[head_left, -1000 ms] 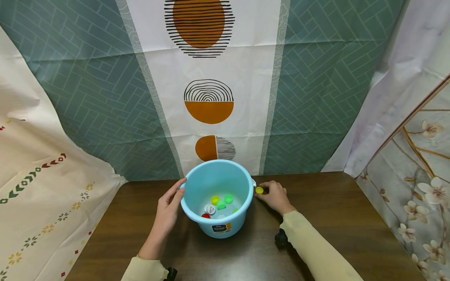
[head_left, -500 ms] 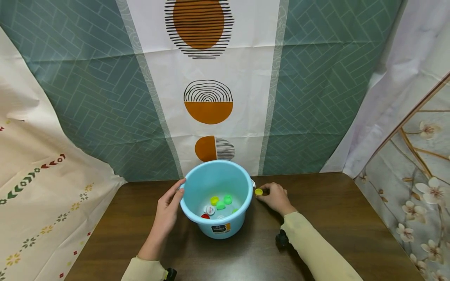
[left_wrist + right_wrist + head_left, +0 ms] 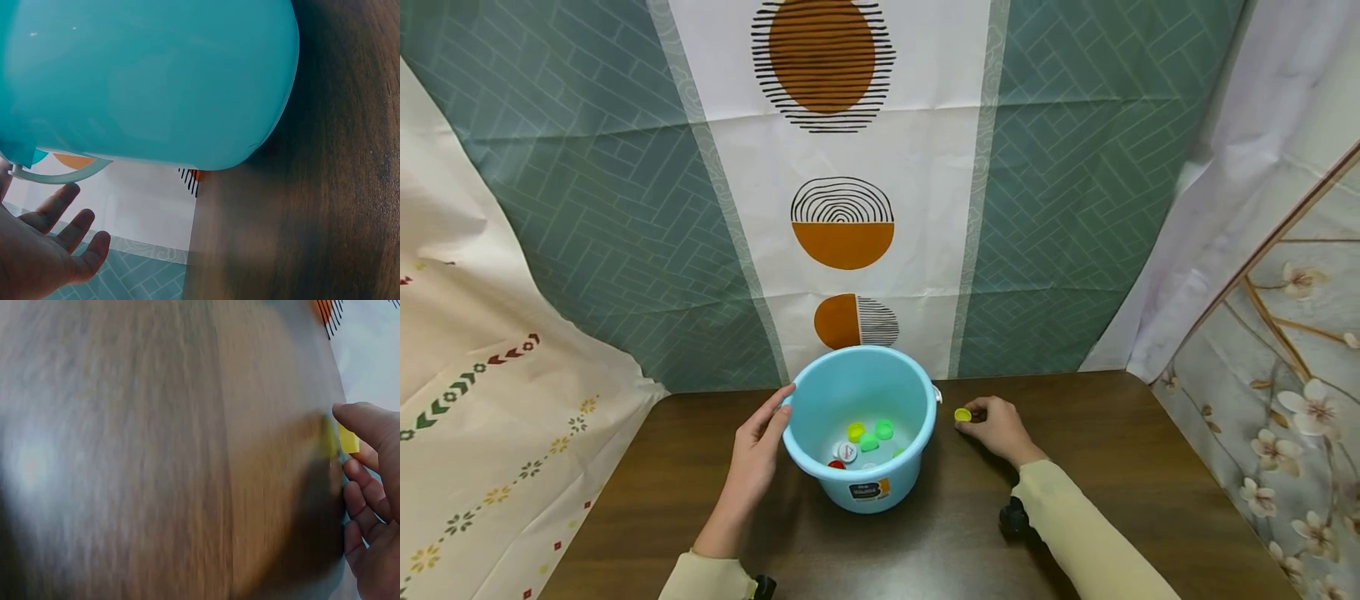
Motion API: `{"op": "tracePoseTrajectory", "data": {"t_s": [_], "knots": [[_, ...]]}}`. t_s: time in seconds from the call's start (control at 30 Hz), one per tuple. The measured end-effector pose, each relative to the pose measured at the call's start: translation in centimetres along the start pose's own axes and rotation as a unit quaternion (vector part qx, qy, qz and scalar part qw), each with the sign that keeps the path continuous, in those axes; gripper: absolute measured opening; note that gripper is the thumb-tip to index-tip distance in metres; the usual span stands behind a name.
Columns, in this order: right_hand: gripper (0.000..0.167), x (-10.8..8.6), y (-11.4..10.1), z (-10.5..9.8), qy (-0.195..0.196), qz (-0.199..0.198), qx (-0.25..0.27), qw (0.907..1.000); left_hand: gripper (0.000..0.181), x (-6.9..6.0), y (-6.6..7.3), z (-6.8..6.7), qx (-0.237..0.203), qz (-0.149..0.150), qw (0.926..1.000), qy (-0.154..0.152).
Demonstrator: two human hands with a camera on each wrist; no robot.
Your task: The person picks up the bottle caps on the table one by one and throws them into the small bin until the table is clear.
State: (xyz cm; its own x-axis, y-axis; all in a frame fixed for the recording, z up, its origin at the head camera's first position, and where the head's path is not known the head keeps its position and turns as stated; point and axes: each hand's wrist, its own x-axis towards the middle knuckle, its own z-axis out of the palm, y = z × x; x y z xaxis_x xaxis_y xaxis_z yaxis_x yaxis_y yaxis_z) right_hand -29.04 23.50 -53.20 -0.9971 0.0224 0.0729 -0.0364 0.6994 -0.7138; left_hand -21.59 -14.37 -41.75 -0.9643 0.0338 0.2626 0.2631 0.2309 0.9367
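A light blue bucket [image 3: 861,400] stands on the table with several bottle caps on its floor, among them a yellow cap [image 3: 856,432], a green cap [image 3: 883,429], a white cap [image 3: 847,452] and a partly hidden red cap [image 3: 837,465]. My left hand [image 3: 756,450] holds the bucket's left rim; in the left wrist view its other fingers [image 3: 74,230] are spread beside the handle, off the wall. To the bucket's right, my right hand [image 3: 1000,429] pinches another yellow bottle cap [image 3: 962,414] between thumb and fingers, just above the table or on it; I cannot tell which.
The dark wooden table [image 3: 1090,450] reaches back to a patterned curtain [image 3: 1052,208] right behind the bucket. A cream cloth [image 3: 497,400] hangs along the left side and a floral cloth [image 3: 1262,433] along the right. The white handle joint [image 3: 937,394] juts from the bucket's right rim.
My right hand has shifted a little to the right, away from the bucket, with the yellow bottle cap in its fingers. The left hand stays at the bucket's rim.
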Motion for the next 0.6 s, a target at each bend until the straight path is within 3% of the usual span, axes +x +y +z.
{"op": "tracePoseTrajectory", "data": {"t_s": [0.13, 0.4, 0.6], "knots": [[0.034, -0.2, 0.7, -0.8, 0.002, -0.005, 0.008, 1.0000, 0.038, 0.0, 0.0, 0.0, -0.001, -0.007, 1.0000, 0.001], [0.034, -0.5, 1.0, -2.5, 0.005, -0.014, 0.020, 0.9997, 0.038, 0.6, -2.6, -0.1, 0.019, -0.003, 0.9998, 0.007], [0.036, -0.4, 1.1, -3.7, 0.013, -0.017, 0.022, 0.9995, 0.038, 0.7, -2.9, -0.1, 0.022, 0.000, 0.9998, 0.004]]}}
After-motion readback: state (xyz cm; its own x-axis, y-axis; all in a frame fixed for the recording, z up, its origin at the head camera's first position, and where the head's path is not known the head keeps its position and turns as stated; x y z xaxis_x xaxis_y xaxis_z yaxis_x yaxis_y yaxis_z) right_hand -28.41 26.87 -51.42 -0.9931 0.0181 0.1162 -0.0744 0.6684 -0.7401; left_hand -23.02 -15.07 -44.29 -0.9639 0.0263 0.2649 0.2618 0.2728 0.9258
